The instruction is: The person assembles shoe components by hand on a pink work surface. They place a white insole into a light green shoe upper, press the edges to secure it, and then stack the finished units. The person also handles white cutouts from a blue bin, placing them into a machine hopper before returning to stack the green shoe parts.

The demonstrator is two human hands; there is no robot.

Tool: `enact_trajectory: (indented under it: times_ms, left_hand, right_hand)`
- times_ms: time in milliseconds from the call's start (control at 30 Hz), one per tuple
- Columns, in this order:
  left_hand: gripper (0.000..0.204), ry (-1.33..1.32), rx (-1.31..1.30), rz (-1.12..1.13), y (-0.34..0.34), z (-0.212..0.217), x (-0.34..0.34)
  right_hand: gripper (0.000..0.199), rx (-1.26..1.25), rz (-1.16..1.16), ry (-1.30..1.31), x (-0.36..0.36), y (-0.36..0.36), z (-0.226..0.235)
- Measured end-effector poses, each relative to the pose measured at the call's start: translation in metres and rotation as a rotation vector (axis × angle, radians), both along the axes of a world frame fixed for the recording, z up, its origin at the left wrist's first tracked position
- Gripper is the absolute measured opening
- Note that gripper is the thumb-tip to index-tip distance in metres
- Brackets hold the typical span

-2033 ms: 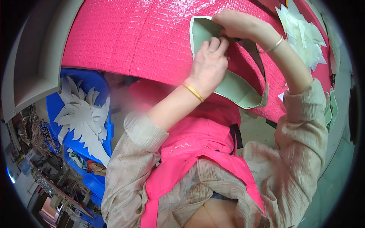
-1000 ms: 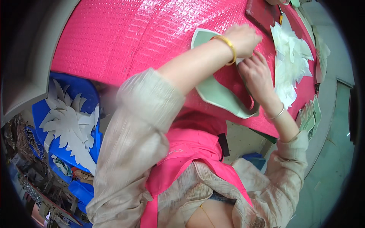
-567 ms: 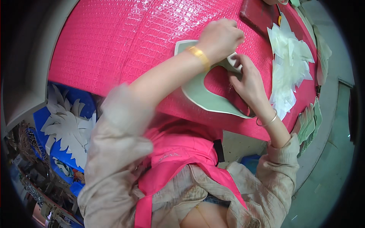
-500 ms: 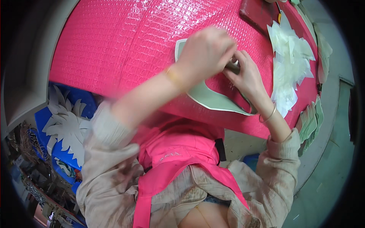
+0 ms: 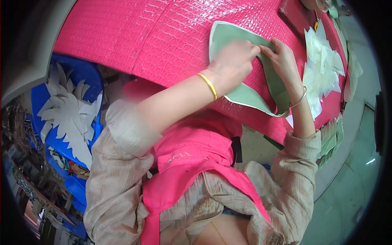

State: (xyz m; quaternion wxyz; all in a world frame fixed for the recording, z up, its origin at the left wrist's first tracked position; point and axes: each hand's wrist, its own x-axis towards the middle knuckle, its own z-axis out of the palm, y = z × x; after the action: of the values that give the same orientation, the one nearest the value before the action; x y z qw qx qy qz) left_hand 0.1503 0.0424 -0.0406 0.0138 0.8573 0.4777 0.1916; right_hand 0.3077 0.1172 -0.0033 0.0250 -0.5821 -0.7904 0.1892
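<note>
A pale green, curved sheet piece (image 5: pixel 245 97) with a white edge lies bent into a loop on the pink-covered table, its inner side facing up. At its upper inner edge, the fingers of my left hand (image 5: pixel 237 61) are closed; this hand is slightly blurred. Just to the right, my right hand (image 5: pixel 283 61) pinches the rim of the same piece between thumb and fingers. The fingertips of both hands nearly meet there. What lies right under the left fingertips is hidden.
A pile of thin white cut pieces (image 5: pixel 322 67) lies right of my hands, beyond it a dark red block (image 5: pixel 295 16). Stacked green pieces (image 5: pixel 330 136) hang at the table's right edge. At left, a blue bin (image 5: pixel 92 77) holds white leaf-shaped pieces (image 5: pixel 69 108).
The green piece has shifted up and right and shows more of its inner face. My right hand moved right and up, while my left hand came down a little with its palm turned lower.
</note>
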Motion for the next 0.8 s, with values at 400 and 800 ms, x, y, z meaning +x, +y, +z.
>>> enact_trajectory:
  times_ms: [400, 800]
  left_hand:
    - [0.028, -0.244, 0.055, -0.071, 0.007, -0.015, -0.001]
    - [0.037, -0.126, -0.034, -0.143, 0.011, -0.01, 0.012]
  right_hand:
    - [0.032, -0.096, 0.108, 0.214, 0.022, -0.003, 0.0]
    - [0.047, 0.313, 0.289, 0.048, 0.037, -0.019, 0.009]
